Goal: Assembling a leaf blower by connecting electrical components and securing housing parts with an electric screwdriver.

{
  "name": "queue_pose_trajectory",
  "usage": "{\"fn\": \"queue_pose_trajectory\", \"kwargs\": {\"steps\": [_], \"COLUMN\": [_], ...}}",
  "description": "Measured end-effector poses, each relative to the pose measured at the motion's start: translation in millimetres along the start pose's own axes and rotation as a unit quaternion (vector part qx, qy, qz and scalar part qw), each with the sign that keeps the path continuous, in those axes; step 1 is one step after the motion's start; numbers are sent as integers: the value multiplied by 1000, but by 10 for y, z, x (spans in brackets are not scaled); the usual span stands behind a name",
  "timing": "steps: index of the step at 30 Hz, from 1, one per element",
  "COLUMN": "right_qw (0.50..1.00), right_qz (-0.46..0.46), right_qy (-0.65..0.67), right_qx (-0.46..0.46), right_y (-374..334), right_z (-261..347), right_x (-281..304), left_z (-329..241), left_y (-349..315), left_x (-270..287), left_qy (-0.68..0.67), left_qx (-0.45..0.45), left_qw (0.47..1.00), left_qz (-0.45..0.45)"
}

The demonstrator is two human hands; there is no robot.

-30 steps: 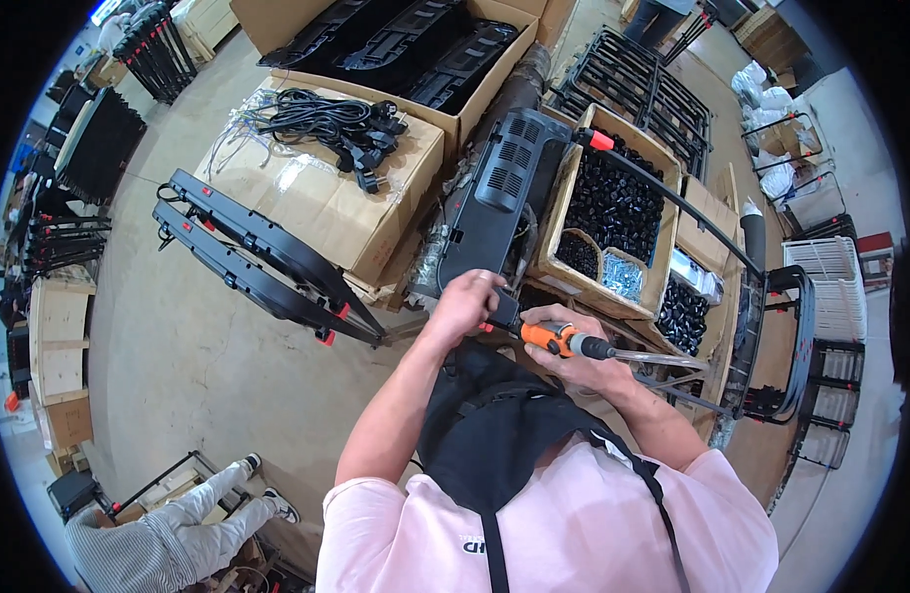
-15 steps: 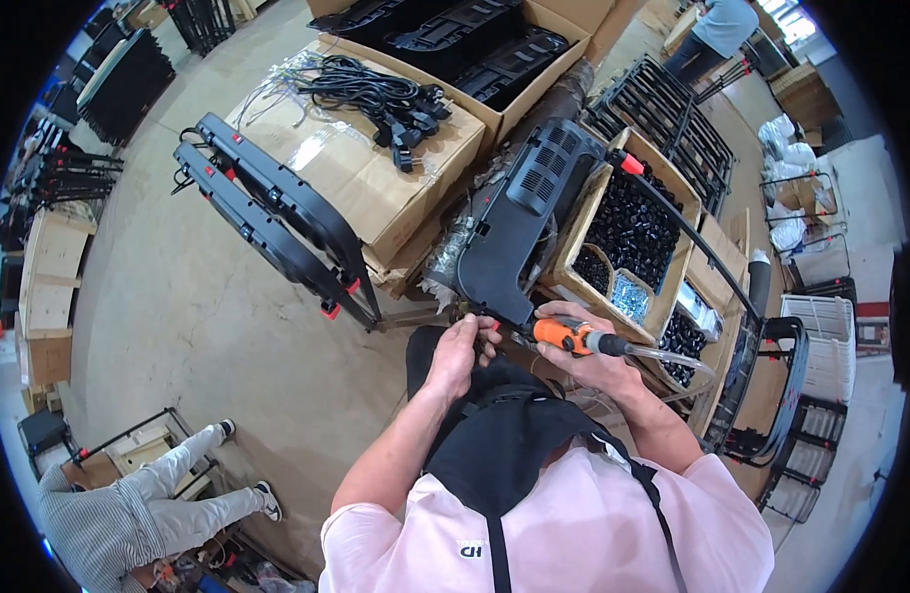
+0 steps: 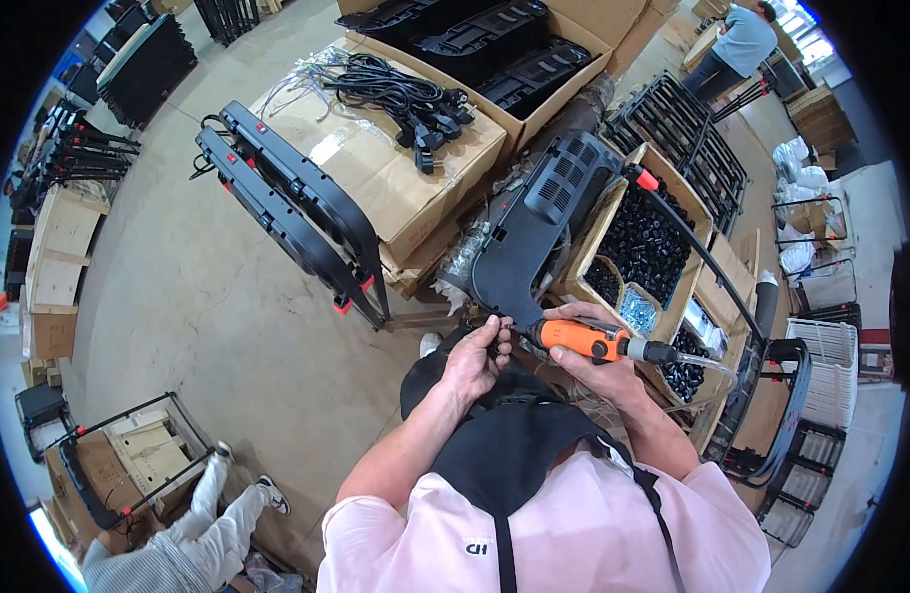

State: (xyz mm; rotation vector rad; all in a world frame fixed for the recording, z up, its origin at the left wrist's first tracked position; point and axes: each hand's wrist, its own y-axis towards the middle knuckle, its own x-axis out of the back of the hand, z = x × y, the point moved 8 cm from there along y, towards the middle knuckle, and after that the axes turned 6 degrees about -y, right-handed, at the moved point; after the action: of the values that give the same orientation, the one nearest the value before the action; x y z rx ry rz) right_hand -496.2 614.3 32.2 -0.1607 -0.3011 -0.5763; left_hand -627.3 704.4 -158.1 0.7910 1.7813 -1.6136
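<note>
A black plastic housing (image 3: 514,259) with a vented raised cover lies over the workbench in front of me, its lower end close to my lap. My right hand (image 3: 613,381) is wrapped round an orange air screwdriver (image 3: 581,339) with a clear hose trailing off to the right. The driver lies nearly level, its tip pointing left to the housing's lower corner. At that corner my left hand (image 3: 478,361) has its fingers pinched together; what they hold is hidden. Whether the driver's tip touches a screw cannot be made out.
Right of the housing, a wooden bin (image 3: 574,259) holds black knobs (image 3: 648,232) and silvery screws (image 3: 638,308). A black tube (image 3: 707,247) slants past it. Power cords (image 3: 401,99) lie on a carton (image 3: 376,183); two black curved frames (image 3: 297,212) stand left. A co-worker (image 3: 178,549) bends at lower left.
My view has shifted, so the scene sits further right. The screwdriver has turned in my right hand and shows more orange. The co-worker at lower left has moved lower beside a black frame.
</note>
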Motion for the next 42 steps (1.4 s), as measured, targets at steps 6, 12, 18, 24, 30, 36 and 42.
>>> {"fn": "queue_pose_trajectory", "kwargs": {"steps": [6,12,18,24,30,36,42], "right_qw": [1000,999,998,992,984,978,978], "right_qz": [1,-3,6,20,51,54,57], "right_qy": [-21,-31,-67,-127,-172,-194,-190], "right_qx": [8,12,-1,-14,-18,59,62], "right_y": [56,82,153,273,433,521,525], "right_z": [-24,-9,-16,92,171,181,185], "right_x": [-31,-52,-128,-260,-460,-536,-549], "left_z": [25,16,67,35,-14,-125,-280], "left_y": [49,75,21,-75,9,-35,-62], "left_x": [-85,-111,-120,-56,91,88,170], "left_qy": [-53,-79,-30,67,105,208,300], "left_qx": [16,44,44,47,15,-2,-54], "left_qw": [998,993,998,996,993,978,952], "left_qz": [28,72,32,23,42,25,-36]}}
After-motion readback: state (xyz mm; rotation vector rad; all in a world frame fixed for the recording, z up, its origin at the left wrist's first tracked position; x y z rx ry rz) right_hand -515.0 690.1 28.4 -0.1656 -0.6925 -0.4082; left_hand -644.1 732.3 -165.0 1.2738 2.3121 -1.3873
